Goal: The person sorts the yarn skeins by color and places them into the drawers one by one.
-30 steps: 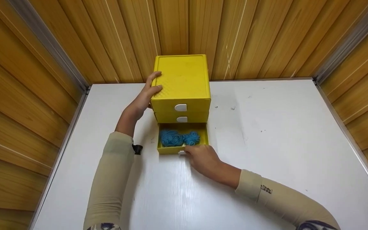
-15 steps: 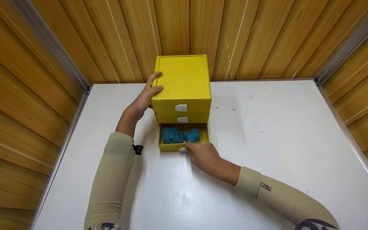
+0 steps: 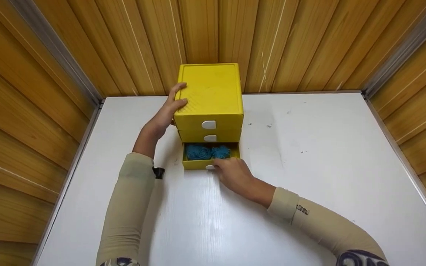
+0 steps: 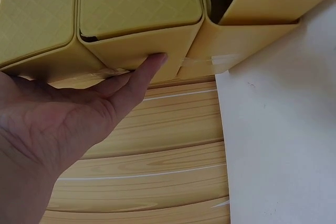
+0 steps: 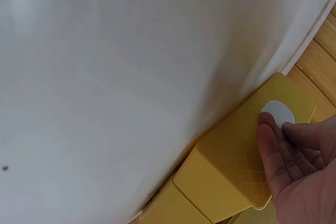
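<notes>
A yellow drawer cabinet with stacked drawers and white tab handles stands at the back of the white table. Its bottom drawer is part-way out, and blue yarn balls lie inside. My left hand rests against the cabinet's left side, with fingertips on the top edge; in the left wrist view a straight finger lies along the side wall. With thumb and fingertips my right hand pinches the white handle of the bottom drawer.
Wood-look panels rise behind the table and on both sides. The white tabletop carries a few small dark marks right of the cabinet. A dark object sits at the left cuff.
The bottom drawer has slid back toward the cabinet, with the yarn in it, and my right hand has moved inward with it. My left hand stays on the cabinet.
</notes>
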Action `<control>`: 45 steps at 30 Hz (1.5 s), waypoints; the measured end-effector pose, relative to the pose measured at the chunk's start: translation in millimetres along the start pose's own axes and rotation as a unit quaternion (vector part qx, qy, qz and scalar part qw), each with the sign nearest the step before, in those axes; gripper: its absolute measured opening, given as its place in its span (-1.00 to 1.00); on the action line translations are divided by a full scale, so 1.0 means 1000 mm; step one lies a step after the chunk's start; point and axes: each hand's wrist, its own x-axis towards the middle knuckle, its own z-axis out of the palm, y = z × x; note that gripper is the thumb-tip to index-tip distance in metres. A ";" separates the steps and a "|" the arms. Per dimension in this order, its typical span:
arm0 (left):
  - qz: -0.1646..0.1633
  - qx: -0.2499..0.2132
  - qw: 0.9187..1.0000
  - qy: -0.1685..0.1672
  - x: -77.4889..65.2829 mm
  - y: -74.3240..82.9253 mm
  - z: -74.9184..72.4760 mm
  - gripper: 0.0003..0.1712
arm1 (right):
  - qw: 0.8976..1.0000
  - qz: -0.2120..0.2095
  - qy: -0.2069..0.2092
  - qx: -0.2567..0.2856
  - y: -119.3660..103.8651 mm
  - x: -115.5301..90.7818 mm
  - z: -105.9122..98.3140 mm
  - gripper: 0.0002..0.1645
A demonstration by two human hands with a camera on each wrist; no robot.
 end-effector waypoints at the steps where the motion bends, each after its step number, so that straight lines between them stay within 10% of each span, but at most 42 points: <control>1: 0.000 0.000 1.000 0.000 0.000 0.000 0.000 -0.29 | 1.000 0.001 0.001 0.000 0.001 0.001 0.000 -0.94; 45: 0.007 0.017 1.000 0.006 0.002 -0.002 0.000 -0.29 | 0.999 0.026 0.014 -0.043 0.025 0.047 0.005 -0.83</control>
